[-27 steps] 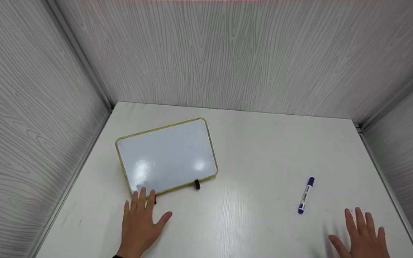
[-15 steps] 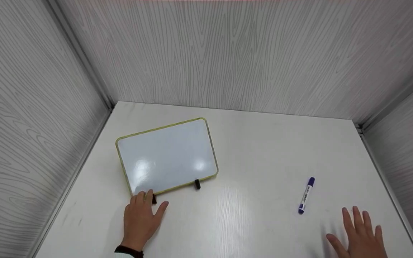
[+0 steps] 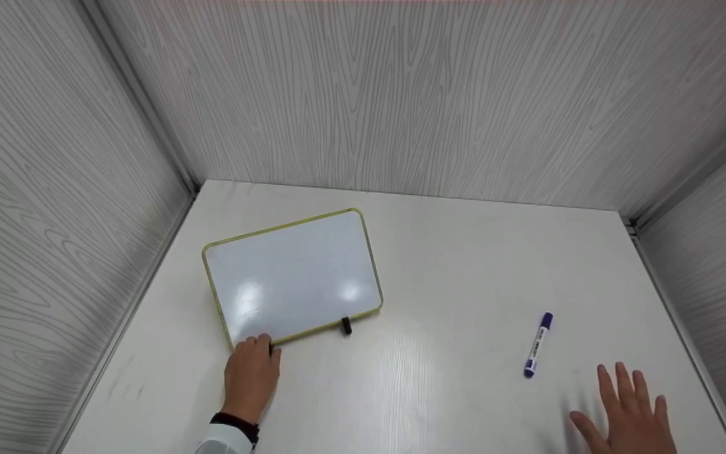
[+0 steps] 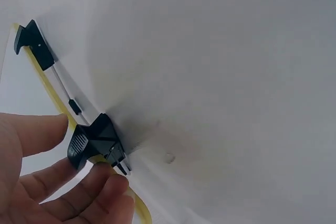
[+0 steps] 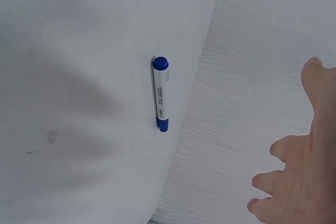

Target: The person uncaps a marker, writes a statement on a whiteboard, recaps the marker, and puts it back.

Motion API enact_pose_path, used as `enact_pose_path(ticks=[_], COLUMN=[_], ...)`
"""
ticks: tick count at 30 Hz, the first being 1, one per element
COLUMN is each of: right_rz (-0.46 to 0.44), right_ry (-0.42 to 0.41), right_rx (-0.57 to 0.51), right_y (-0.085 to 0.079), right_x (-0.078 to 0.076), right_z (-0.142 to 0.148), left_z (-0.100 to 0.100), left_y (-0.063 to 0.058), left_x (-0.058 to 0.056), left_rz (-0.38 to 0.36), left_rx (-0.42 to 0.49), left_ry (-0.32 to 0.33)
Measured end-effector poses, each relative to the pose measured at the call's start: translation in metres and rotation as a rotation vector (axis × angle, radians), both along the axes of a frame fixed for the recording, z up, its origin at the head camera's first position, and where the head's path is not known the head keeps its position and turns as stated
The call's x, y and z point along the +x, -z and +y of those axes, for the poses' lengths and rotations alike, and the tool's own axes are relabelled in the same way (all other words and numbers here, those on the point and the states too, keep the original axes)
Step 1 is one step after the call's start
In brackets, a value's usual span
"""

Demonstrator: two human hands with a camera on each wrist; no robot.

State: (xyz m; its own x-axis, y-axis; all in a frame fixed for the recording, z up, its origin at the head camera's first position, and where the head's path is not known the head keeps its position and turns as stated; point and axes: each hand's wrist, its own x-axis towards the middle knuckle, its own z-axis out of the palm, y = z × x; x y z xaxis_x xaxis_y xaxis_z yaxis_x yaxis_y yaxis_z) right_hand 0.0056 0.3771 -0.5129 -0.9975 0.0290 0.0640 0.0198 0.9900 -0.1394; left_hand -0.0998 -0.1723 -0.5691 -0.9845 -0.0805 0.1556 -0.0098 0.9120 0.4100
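Pinching whiteboard (image 3: 303, 271) edge at clip (image 4: 100, 137) with left grip (image 3: 251, 379); splaying right grip (image 3: 634, 421), fingers apart, with marker (image 3: 538, 345) lying ahead-left.

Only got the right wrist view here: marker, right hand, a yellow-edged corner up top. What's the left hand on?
Observer: In the left wrist view, the thumb and fingers of the left hand are around a black clip at the edge of the yellow-framed whiteboard.
Operator: Just the one there?
Observer: No, the head view shows a second clip farther along that same edge, with no hand on it.
Operator: Anything written on the whiteboard?
Observer: No writing shows in the head view. The corner by the left hand is covered, so I can't tell there.
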Motion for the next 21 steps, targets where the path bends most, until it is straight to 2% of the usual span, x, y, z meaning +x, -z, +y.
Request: enact_pose_path(ticks=[4,11,21], right_rz=[0.004,0.004,0.012], right_ry=[-0.004,0.002,-0.008], right_rx=[0.001,0.003,-0.021], right_y=[0.0019,0.0039,0.0015], right_x=[-0.0019,-0.0028,0.0004], right_z=[-0.0002,0.0013,-0.004], left_z=[0.0018,0.0027,-0.0012], left_y=[-0.0009,-0.0026,-0.0036], left_x=[-0.0029,-0.0041,-0.0063], left_rz=[-0.019,-0.046,-0.073], left_rx=[0.06,0.139,0.184], left_ry=[-0.011,0.011,0.012])
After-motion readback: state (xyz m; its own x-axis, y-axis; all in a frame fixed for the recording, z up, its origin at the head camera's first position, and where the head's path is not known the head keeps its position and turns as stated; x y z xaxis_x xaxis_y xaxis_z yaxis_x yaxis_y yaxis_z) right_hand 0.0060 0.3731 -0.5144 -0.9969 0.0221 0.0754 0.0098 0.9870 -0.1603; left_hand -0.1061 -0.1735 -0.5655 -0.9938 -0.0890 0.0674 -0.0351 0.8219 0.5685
